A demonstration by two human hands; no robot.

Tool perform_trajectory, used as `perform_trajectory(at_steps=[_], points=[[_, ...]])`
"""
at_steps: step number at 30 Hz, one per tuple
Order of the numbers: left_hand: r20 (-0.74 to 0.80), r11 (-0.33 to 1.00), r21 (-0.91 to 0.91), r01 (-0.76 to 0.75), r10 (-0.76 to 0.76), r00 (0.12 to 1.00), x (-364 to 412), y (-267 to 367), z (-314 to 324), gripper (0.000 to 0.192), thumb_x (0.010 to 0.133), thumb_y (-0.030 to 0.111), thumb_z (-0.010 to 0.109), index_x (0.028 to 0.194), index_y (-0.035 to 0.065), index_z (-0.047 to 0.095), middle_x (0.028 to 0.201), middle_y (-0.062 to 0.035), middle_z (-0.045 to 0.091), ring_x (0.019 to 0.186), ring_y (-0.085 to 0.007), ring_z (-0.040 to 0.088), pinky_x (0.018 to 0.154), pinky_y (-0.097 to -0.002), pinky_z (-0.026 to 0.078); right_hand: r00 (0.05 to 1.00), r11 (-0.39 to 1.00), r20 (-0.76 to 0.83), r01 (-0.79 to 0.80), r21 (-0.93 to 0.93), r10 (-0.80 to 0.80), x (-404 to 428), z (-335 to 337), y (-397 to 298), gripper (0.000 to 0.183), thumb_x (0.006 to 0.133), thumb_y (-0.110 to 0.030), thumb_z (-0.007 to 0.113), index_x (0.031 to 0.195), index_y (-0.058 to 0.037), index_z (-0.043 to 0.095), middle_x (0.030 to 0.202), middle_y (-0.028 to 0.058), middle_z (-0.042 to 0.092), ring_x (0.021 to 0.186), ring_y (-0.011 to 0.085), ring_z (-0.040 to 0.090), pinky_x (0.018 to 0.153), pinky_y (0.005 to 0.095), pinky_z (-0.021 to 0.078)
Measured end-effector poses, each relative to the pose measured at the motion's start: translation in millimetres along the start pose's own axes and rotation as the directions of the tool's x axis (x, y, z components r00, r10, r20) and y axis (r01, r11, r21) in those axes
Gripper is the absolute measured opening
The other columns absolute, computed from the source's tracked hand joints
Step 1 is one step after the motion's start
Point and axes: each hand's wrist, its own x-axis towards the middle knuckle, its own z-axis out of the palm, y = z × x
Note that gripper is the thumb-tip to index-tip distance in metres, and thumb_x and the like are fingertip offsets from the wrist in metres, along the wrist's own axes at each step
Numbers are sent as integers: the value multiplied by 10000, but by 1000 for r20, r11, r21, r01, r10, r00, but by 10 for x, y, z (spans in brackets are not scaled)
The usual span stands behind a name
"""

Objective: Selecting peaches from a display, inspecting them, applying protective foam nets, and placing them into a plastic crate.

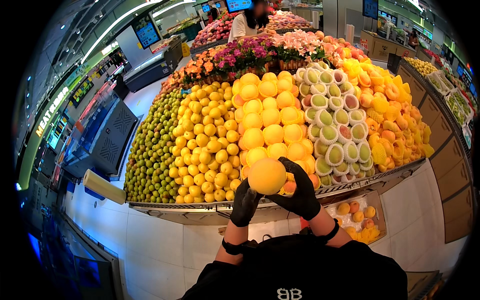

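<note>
A large yellow peach [267, 176] is held up between my two black-gloved hands, over the front edge of a fruit display. My left hand [244, 204] supports its lower left side. On its right, my right hand [300, 189] curls round it, with fingers at the upper right and the thumb below. Just behind the peach lie rows of yellow peaches [272, 134] in yellow foam nets. To their left are loose yellow plums or similar fruit [202, 140] and small green fruit [150, 165]. Green and reddish peaches [335, 155] in white foam nets lie to the right.
A carton [381, 213] with peaches and yellow nets stands on the floor at the right, below the display's metal front rail [360, 184]. A roll of plastic bags [105, 186] juts out at the left corner. Artificial flowers [245, 52] line the back; a person [245, 26] stands beyond.
</note>
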Motion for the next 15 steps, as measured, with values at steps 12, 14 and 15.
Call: perform_trajectory(at_steps=[12, 14, 15], points=[[33, 995, -97, 32, -29, 999, 34, 152, 80, 645, 906, 435, 511, 1249, -108, 449, 1143, -183, 570, 1064, -254, 569, 932, -365, 449, 990, 991, -50, -133, 16, 133, -83, -63, 44, 715, 649, -193, 793, 1239, 40, 465, 1165, 164, 577, 1071, 268, 579, 922, 360, 455], [33, 995, -94, 30, -27, 999, 33, 150, 97, 651, 904, 428, 514, 1255, -115, 440, 1154, -192, 565, 1065, -259, 570, 930, -370, 451, 977, 978, -52, -202, 53, 205, -105, -62, 84, 697, 643, -211, 775, 1223, 43, 484, 1130, 155, 598, 1048, 249, 590, 915, 357, 456], [32, 995, -91, 27, -24, 999, 33, 156, 108, 657, 901, 420, 518, 1262, -122, 431, 1165, -202, 561, 1066, -263, 572, 929, -376, 454, 977, 978, -52, -202, 54, 205, -106, -63, 90, 697, 643, -211, 775, 1223, 43, 484, 1130, 155, 598, 1048, 249, 590, 915, 357, 456]])
